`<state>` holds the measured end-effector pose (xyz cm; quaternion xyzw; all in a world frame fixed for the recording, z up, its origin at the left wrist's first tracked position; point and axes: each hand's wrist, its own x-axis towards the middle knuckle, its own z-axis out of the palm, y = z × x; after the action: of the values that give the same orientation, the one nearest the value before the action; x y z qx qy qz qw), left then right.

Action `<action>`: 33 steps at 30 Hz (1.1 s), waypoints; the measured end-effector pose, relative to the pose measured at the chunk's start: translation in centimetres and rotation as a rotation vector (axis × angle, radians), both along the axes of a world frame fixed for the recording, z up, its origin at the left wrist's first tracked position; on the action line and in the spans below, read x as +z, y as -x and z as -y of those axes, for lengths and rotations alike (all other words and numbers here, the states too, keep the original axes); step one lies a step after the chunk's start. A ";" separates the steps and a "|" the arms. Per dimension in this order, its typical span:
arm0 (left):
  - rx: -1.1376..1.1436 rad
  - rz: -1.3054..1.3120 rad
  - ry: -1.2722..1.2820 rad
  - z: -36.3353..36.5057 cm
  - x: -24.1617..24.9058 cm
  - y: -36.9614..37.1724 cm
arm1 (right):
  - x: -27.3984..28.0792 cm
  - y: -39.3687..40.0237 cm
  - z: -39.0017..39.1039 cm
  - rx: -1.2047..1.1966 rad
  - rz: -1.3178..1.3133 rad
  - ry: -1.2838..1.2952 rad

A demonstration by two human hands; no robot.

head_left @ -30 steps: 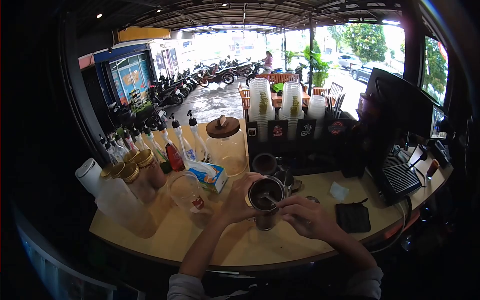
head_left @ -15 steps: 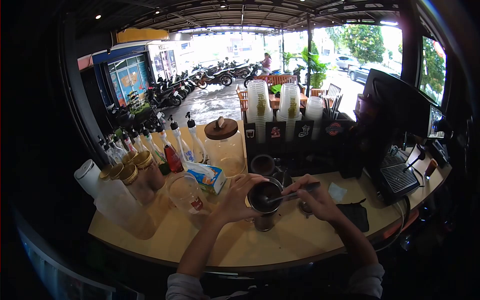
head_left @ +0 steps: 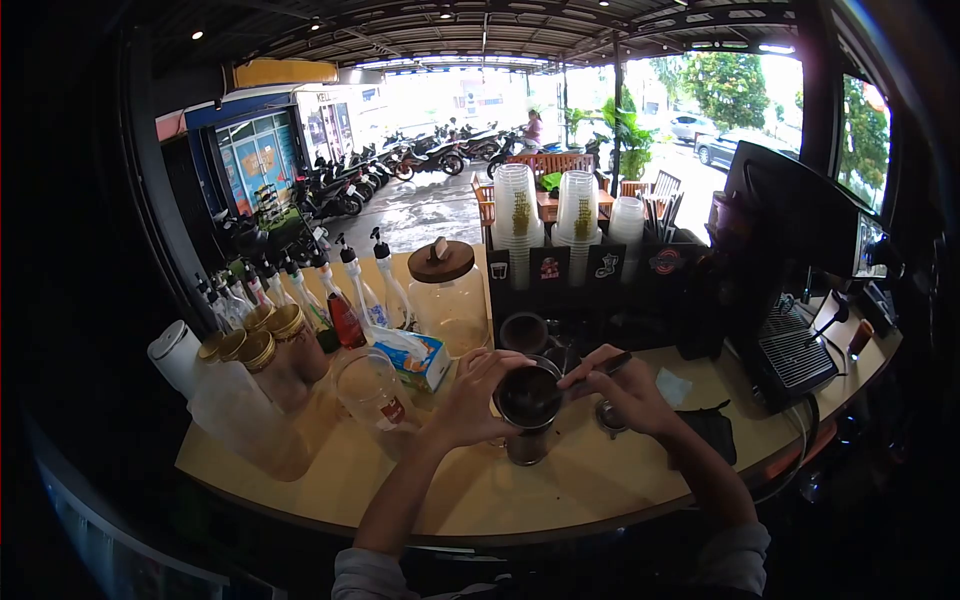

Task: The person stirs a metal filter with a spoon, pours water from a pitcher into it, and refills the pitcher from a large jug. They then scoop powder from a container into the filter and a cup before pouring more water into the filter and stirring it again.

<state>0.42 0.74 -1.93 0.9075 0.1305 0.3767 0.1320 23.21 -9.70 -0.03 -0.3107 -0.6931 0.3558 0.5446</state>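
Note:
My left hand (head_left: 465, 405) is wrapped round a metal cup (head_left: 527, 420) with dark contents, its mouth tipped toward me. In my right hand (head_left: 630, 395) is a spoon (head_left: 614, 363), pinched by its handle, with its lower end down inside the cup. Below the cup, a shiny metal container (head_left: 528, 448) stands on the counter, partly hidden by it. A small round metal item (head_left: 609, 416) lies on the counter just under my right hand.
To the left are a clear plastic jug (head_left: 372, 385), a tissue pack (head_left: 425, 362), a wooden-lidded jar (head_left: 450, 300) and several pump bottles (head_left: 345, 318). Stacked plastic cups (head_left: 517, 205) stand behind. A coffee machine (head_left: 800, 345) and a dark cloth (head_left: 708, 432) are at the right.
My right hand has shifted slightly left, and the spoon handle is now tilted more steeply, its end moved within the cup. My left hand and the cup stay almost in place.

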 end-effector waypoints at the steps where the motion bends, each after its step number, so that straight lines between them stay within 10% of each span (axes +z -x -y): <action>1: -0.003 -0.002 0.003 0.0 0.0 0.0 | 0.0 -0.1 0.0 0.002 0.021 0.036; 33: 0.069 -0.037 -0.096 0.5 0.4 0.0 | 1.5 0.9 -0.4 -0.064 0.011 0.082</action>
<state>0.41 0.19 -1.51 0.9146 0.1460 0.3700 0.0727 22.26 -9.29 1.42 -0.3566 -0.6708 0.3644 0.5386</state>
